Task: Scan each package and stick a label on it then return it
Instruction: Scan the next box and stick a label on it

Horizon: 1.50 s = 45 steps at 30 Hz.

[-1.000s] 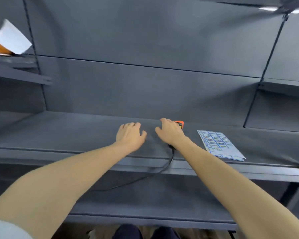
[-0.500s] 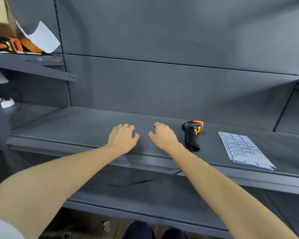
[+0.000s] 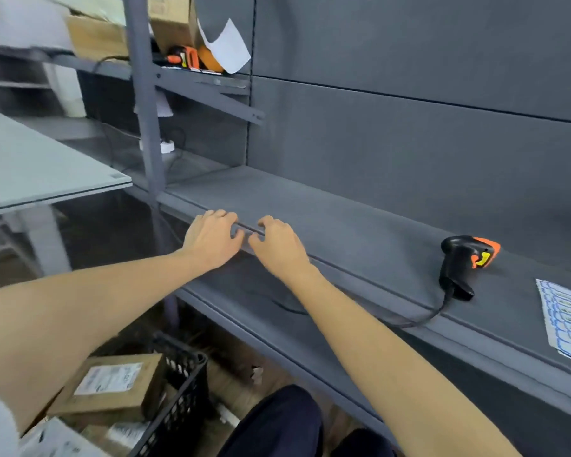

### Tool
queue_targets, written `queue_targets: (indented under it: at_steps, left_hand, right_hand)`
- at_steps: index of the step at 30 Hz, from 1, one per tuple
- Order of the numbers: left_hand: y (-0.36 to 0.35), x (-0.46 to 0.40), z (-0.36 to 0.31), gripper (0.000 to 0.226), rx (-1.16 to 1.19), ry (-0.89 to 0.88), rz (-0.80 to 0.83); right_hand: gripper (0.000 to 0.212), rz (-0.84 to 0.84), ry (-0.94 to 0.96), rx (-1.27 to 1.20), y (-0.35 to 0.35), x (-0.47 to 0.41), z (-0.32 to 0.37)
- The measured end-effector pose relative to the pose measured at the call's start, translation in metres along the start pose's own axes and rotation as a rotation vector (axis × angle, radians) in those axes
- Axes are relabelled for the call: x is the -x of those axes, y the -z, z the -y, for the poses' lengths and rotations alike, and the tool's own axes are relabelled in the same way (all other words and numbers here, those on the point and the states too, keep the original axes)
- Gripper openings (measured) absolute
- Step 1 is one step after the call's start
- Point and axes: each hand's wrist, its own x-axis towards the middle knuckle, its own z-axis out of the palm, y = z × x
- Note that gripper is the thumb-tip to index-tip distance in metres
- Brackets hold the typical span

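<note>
The grey shelf point(image 3: 360, 225) runs from far left to near right and serves as the work surface, so the tools lie on it within reach. Low at the near left, a black crate point(image 3: 178, 390) keeps the packages, a cardboard package point(image 3: 112, 387) on top, ready for picking. At the right edge the label sheet point(image 3: 566, 318) lies flat beside the scanner point(image 3: 462, 263), set down with its cord hanging off the front. The left hand point(image 3: 211, 240) and right hand point(image 3: 277, 245) hover side by side over the shelf lip, each grip released, holding nothing.
</note>
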Motion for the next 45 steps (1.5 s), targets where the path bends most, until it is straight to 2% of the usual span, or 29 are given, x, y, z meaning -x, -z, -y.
queue_targets:
  at_steps: [5,9,17,22,25,30,35,45]
  left_hand:
    - [-0.020,0.053,0.076,0.033,-0.063,0.164,0.039]
    - [-0.052,0.102,0.140,0.032,-0.088,0.290,0.127]
    - [-0.113,0.162,0.225,0.031,-0.151,0.493,0.276]
    - [-0.161,0.209,0.248,0.043,-0.113,0.633,0.440]
    - [-0.185,0.231,0.249,0.042,-0.069,0.701,0.516]
    - [-0.214,0.254,0.248,0.032,0.014,0.780,0.508]
    - [-0.225,0.263,0.258,0.040,0.001,0.877,0.463]
    - [-0.227,0.269,0.276,0.025,-0.003,0.960,0.410]
  right_hand:
    - [0.042,0.180,0.112,-0.017,-0.074,0.003,0.030]
    - [0.040,0.353,0.110,0.029,-0.142,0.008,0.042]
    - [0.038,0.603,0.167,0.238,-0.260,0.013,0.051]
    - [0.039,0.720,0.195,0.323,-0.324,0.028,0.046]
    - [0.045,0.783,0.205,0.348,-0.355,0.035,0.041]
    - [0.044,0.822,0.206,0.327,-0.399,0.029,0.030]
    - [0.068,0.803,0.208,0.289,-0.437,0.006,0.018]
    - [0.109,0.932,-0.091,0.114,-0.474,-0.006,0.006]
